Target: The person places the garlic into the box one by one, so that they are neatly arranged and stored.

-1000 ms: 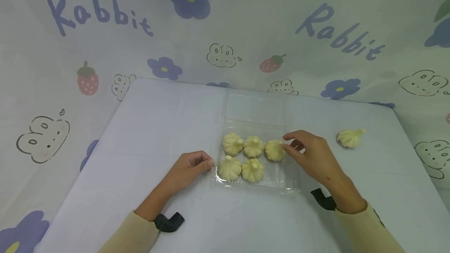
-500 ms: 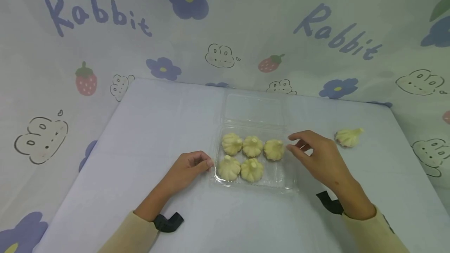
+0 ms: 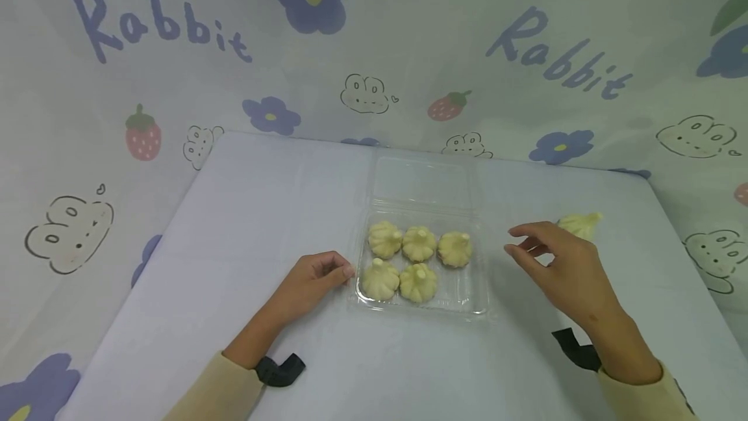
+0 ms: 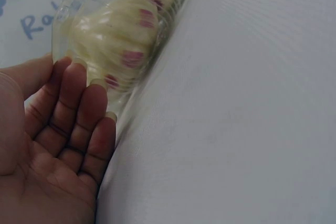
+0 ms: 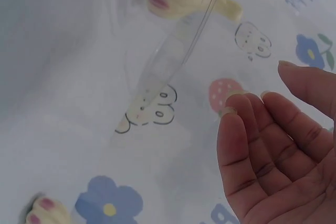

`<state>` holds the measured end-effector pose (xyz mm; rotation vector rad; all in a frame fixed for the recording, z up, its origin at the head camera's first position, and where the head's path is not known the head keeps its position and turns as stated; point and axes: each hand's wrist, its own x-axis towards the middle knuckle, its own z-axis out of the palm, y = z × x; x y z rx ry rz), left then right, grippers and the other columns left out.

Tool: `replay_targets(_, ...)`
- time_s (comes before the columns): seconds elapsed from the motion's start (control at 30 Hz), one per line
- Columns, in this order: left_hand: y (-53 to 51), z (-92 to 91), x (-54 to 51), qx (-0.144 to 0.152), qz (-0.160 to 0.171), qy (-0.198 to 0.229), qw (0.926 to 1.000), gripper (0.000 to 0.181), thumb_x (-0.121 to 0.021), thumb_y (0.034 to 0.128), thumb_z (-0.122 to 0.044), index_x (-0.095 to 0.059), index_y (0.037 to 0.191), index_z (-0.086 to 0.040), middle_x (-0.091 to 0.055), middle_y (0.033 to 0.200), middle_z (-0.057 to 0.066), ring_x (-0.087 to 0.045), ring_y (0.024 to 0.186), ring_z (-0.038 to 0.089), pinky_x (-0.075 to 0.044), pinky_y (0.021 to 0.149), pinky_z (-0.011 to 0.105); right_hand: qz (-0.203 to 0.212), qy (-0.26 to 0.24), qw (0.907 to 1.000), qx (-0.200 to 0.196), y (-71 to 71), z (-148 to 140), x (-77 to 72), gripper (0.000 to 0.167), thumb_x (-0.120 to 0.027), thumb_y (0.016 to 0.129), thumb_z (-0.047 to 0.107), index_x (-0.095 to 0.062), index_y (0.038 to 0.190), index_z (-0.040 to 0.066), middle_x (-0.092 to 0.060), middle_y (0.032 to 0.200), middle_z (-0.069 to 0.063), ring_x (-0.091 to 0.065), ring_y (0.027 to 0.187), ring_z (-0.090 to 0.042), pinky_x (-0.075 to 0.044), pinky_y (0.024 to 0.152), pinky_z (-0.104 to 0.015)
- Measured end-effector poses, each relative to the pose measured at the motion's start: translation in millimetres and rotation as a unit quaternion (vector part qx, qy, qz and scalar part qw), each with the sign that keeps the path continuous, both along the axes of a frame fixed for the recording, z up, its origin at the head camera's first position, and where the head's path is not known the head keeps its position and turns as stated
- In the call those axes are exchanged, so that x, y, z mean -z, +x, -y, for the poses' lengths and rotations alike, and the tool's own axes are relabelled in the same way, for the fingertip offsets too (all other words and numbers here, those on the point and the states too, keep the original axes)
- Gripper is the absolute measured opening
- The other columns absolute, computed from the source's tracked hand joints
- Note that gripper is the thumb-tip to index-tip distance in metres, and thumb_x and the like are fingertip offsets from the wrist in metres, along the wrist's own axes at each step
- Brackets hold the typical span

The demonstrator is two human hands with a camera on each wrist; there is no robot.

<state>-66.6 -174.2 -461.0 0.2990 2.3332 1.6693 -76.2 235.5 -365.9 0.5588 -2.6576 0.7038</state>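
Note:
A clear plastic clamshell box lies with its lid folded back, and several pale garlic bulbs sit in it in two rows. The back row reaches the right side; the front row stops short of the right corner. At the box's left rim, my left hand pinches the edge between thumb and fingers. In the left wrist view, bulbs with purple patches show through the wall. My right hand hovers right of the box, fingers loosely bent, holding nothing. Partly hidden behind it lies a loose garlic bulb.
The open lid extends toward the back of the white-covered table. Behind the table hangs a printed cloth with rabbits, flowers and strawberries. A black strap piece sits at each wrist.
My right hand has let go of the garlic bulb at the back right of the box and moved right, toward the loose bulb. The left hand has stayed at the rim.

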Motion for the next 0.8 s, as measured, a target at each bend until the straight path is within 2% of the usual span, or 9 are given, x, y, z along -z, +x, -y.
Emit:
replay_targets(0.17,0.3,0.1,-0.7,0.0,-0.001,0.001,1.0,0.019,-0.067,0.1042,-0.027,-0.075,0.099,-0.01,-0.07,0.092,0.002,-0.063,0.091,0.02,-0.05,0.08,0.029,0.0,-0.003,0.9997,0.025,4.5,-13,-3.4,0.037,-0.09,0.081,0.006,-0.075,0.114,0.011,-0.075,0.098,-0.001,-0.072,0.077,-0.024,-0.046,0.065,-0.01)
replay_targets(0.37,-0.1,0.6,2.0,0.003,-0.004,0.004,1.0,0.02,-0.067,0.1045,-0.027,-0.075,0.099,-0.01,-0.07,0.092,0.002,-0.063,0.091,0.019,-0.05,0.08,0.028,0.006,-0.008,0.9987,0.05,9.2,-32,-2.5,0.042,-0.092,0.079,0.008,-0.076,0.118,0.012,-0.076,0.102,-0.004,-0.072,0.077,-0.02,-0.044,0.068,-0.008)
replay_targets(0.47,0.4,1.1,2.8,0.005,-0.008,0.005,0.9999,0.019,-0.067,0.1043,-0.026,-0.075,0.099,-0.01,-0.07,0.091,0.002,-0.062,0.09,0.019,-0.05,0.08,0.028,0.009,-0.011,0.998,0.062,11.1,-42,-0.3,0.044,-0.092,0.078,0.008,-0.075,0.119,0.011,-0.076,0.103,-0.007,-0.069,0.078,-0.003,-0.043,0.069,-0.006)
replay_targets(0.6,1.1,2.0,2.6,0.005,-0.012,0.006,0.9999,0.018,-0.067,0.1041,-0.025,-0.074,0.098,-0.01,-0.069,0.091,0.001,-0.061,0.09,0.018,-0.049,0.08,0.028,0.013,-0.026,0.9958,0.087,12.2,-56,5.0,0.043,-0.091,0.079,0.006,-0.075,0.119,0.012,-0.076,0.105,-0.008,-0.054,0.082,0.023,-0.043,0.069,-0.005)
replay_targets(0.8,0.7,1.9,2.3,0.005,-0.007,0.006,0.9999,0.018,-0.067,0.1042,-0.026,-0.074,0.099,-0.01,-0.069,0.092,0.002,-0.061,0.09,0.018,-0.049,0.08,0.028,0.012,-0.026,0.9898,0.139,10.4,-74,14.9,0.037,-0.088,0.084,0.01,-0.075,0.118,0.005,-0.076,0.101,-0.019,-0.045,0.079,0.03,-0.041,0.067,-0.002)
